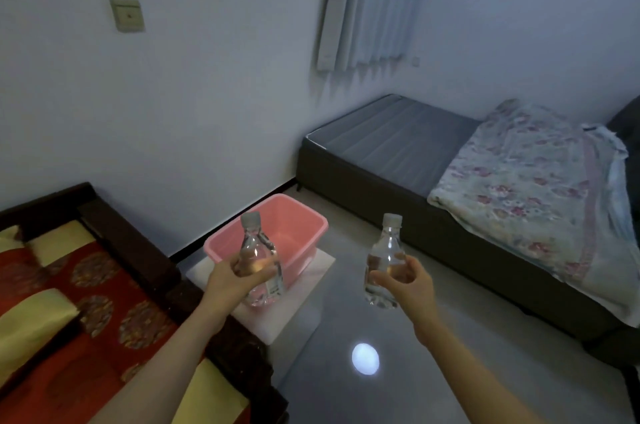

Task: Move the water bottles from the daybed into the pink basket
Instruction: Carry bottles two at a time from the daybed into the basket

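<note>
My left hand [235,279] is gripping the first water bottle [258,250] upright, in front of the pink basket's [298,233] near rim. My right hand [403,279] is gripping the second water bottle [384,250] over open grey floor [346,326]. Both bottles are capped and showing clear liquid. The first bottle's label print is too small to read. The basket is sitting on a white slab [304,288] just beside the daybed [86,285].

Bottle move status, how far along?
Done: both visible bottles are off the daybed. In hand: left hand grips the left bottle in front of the pink basket, right hand grips the right bottle above the floor. Left: put both in; the basket's visible inside holds no bottle. The daybed part in view shows none.
</note>
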A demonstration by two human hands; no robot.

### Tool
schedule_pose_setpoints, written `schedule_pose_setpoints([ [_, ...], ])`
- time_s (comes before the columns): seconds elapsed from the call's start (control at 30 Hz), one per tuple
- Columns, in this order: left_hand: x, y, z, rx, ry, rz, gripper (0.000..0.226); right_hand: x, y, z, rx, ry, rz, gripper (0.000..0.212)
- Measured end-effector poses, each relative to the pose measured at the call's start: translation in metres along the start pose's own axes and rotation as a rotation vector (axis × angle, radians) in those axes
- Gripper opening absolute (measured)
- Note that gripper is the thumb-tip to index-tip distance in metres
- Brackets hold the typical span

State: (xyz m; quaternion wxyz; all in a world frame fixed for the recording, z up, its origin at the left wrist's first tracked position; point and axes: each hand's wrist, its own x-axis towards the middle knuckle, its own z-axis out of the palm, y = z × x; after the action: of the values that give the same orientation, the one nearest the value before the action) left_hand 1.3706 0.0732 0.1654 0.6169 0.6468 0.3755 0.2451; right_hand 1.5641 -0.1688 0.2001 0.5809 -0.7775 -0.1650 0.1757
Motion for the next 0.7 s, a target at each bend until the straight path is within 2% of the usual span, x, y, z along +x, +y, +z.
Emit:
schedule_pose_setpoints([
  [0.13, 0.058, 0.006, 0.035, 0.058, 0.102, -0.042, 0.059, 0.095, -0.006, -0.003, -0.055, -0.109, -0.024, 0.044],
  [0.3, 0.111, 0.002, 0.053, 0.014, 0.183, -0.069, 0.051, 0.188, -0.011, 0.017, -0.065, -0.212, -0.029, 0.051],
  [0.4, 0.143, -0.004, 0.054, -0.006, 0.241, -0.090, 0.055, 0.232, -0.009, 0.040, -0.062, -0.295, -0.024, 0.057],
  [0.57, 0.201, -0.014, 0.052, -0.026, 0.348, -0.106, 0.037, 0.299, -0.005, 0.087, -0.063, -0.401, -0.007, 0.053],
  [0.7, 0.247, -0.030, 0.050, -0.019, 0.420, -0.142, 0.039, 0.353, 0.001, 0.138, -0.057, -0.431, 0.024, 0.051],
])
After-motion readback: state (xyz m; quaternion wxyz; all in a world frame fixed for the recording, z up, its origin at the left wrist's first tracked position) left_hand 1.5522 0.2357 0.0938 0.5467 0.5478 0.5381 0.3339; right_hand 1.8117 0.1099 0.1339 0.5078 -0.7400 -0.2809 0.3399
